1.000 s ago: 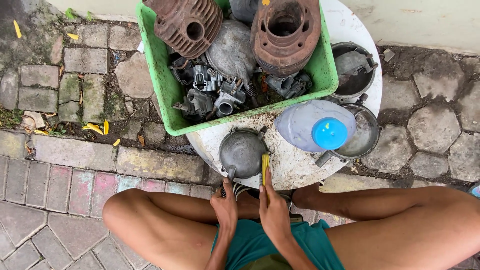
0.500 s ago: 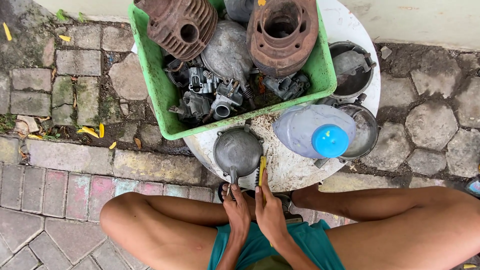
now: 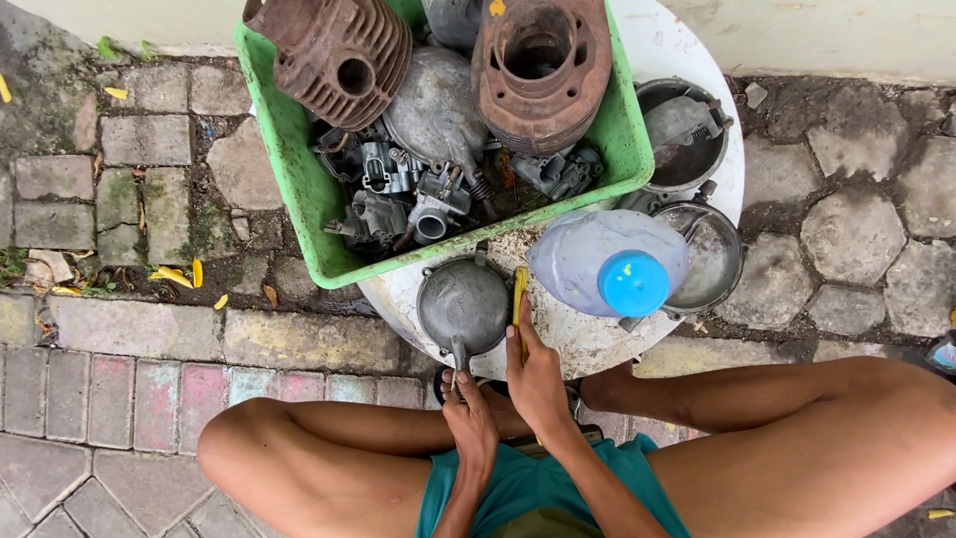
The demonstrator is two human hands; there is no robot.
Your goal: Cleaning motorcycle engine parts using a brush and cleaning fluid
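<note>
Down at the near edge of the round white table (image 3: 657, 60), the right hand (image 3: 536, 384) grasps a yellow brush (image 3: 519, 299), which lies on the tabletop just right of a grey domed metal cover (image 3: 464, 304). Meanwhile the left hand (image 3: 470, 418) pinches that cover's stub at the table's rim. Behind the cover sits a green tub (image 3: 289, 159) of engine parts, and a blue-capped plastic jug (image 3: 607, 264) lies right of the brush.

support: round white table (image 3: 687, 50) | on it: green crate (image 3: 299, 189), grey dome cover (image 3: 464, 302), plastic jug (image 3: 588, 254), two metal bowls (image 3: 712, 254)
</note>
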